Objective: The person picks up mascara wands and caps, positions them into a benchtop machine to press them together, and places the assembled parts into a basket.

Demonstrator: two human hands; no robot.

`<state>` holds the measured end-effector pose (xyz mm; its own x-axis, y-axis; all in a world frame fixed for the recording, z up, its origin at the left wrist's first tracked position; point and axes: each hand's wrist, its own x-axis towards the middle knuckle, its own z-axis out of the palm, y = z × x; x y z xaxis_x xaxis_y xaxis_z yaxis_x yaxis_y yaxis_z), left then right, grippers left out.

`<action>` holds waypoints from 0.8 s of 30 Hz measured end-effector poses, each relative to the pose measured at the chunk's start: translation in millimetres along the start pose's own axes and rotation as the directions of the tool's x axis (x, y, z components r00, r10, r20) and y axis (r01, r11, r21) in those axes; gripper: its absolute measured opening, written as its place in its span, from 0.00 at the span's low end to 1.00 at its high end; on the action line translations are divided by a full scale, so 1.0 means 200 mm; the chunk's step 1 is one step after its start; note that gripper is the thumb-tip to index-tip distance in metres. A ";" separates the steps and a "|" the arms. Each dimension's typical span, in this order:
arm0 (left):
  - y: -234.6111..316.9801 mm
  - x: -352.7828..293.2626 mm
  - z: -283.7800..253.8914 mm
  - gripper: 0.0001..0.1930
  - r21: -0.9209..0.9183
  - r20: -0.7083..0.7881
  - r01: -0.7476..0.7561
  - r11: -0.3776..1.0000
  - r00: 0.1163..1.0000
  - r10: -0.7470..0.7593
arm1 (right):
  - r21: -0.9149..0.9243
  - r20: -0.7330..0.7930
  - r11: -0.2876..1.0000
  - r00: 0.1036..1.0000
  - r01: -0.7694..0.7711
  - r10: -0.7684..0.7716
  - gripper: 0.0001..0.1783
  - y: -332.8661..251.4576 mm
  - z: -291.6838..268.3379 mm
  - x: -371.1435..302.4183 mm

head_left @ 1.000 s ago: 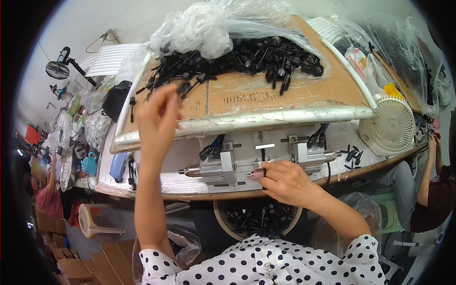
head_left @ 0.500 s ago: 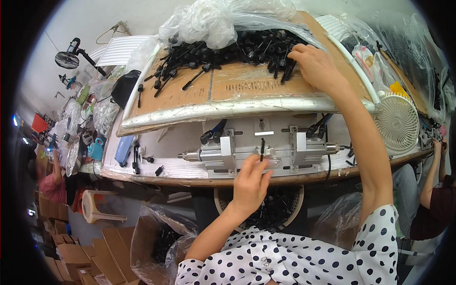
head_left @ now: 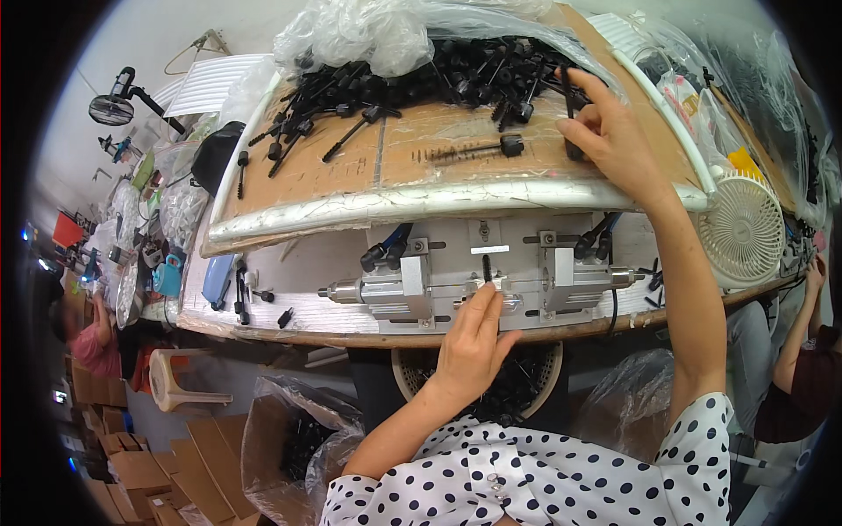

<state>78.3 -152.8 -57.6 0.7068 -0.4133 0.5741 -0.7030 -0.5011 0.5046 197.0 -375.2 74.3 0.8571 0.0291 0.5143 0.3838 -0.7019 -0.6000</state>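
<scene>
at the bench's front edge, the left hand [head_left: 474, 344] pinches a slim black plastic stem with a knobbed cap [head_left: 487, 268], upright in the silver metal clamp fixture [head_left: 478, 285]; seating it squarely looks wise. the right hand [head_left: 614, 140] grips a similar black piece [head_left: 568, 92] by the heap of black parts [head_left: 456, 79] on the raised cardboard tray [head_left: 351, 188].

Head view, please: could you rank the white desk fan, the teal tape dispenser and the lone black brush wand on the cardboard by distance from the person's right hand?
From the right hand:
1. Lone black brush wand, just left on the cardboard.
2. White desk fan, lower right.
3. Teal tape dispenser, far left on the bench.
</scene>
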 end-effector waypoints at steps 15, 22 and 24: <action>0.03 0.03 -0.05 0.18 0.048 0.083 0.032 0.998 0.996 -0.036 | -0.333 -0.122 0.895 0.928 0.296 -0.353 0.16 0.05 0.04 -0.02; 0.02 0.06 -0.15 0.16 -0.110 0.130 -0.096 0.989 0.985 0.110 | 0.277 0.126 0.961 0.992 -0.016 -0.020 0.20 -0.08 -0.07 -0.14; 0.02 0.07 -0.29 0.17 -0.348 0.230 -0.175 0.921 0.936 0.265 | 0.206 0.167 0.977 0.981 0.059 -0.094 0.23 -0.17 -0.10 -0.31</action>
<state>79.8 -117.3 -10.3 0.4939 -0.6946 0.5230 -0.7987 -0.1247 0.5886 124.6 -367.8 75.7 0.8622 0.2135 0.4593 0.4962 -0.5376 -0.6817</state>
